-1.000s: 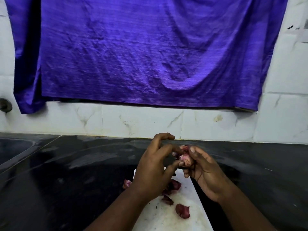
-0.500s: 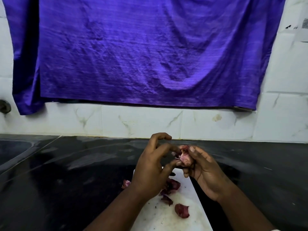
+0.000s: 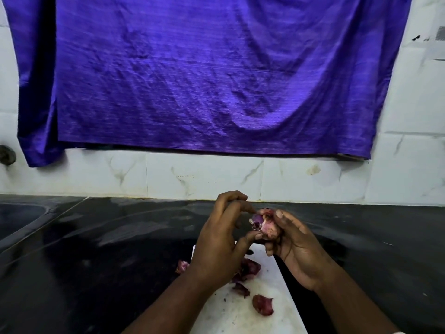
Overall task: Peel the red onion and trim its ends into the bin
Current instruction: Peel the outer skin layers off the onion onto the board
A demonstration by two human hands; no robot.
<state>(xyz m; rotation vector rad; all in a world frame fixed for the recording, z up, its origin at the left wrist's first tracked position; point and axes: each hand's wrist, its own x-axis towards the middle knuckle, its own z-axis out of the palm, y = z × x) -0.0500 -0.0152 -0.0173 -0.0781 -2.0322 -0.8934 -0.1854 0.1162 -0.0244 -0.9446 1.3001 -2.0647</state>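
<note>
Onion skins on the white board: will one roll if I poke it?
Probably not: the onion skins look thin and curled, so one would likely slide across the board. They seem papery, so probably light and easy to tear.

The right hand (image 3: pixel 296 249) holds a small, partly peeled red onion (image 3: pixel 263 224) in its curled fingers, above the far end of a white rectangular cutting board (image 3: pixel 243 319). The left hand (image 3: pixel 216 247) meets it from the other side, with thumb and forefinger pinching the purple skin of the onion. Several dry reddish peel pieces (image 3: pixel 262 304) lie on the board, and one more peel scrap (image 3: pixel 182 266) lies just beside it on the glossy black stone countertop (image 3: pixel 96 249). Behind the counter a wall of white marble-pattern tiles (image 3: pixel 204 177) stands, and a large wrinkled purple cloth (image 3: pixel 204 75) hangs over most of it.
</note>
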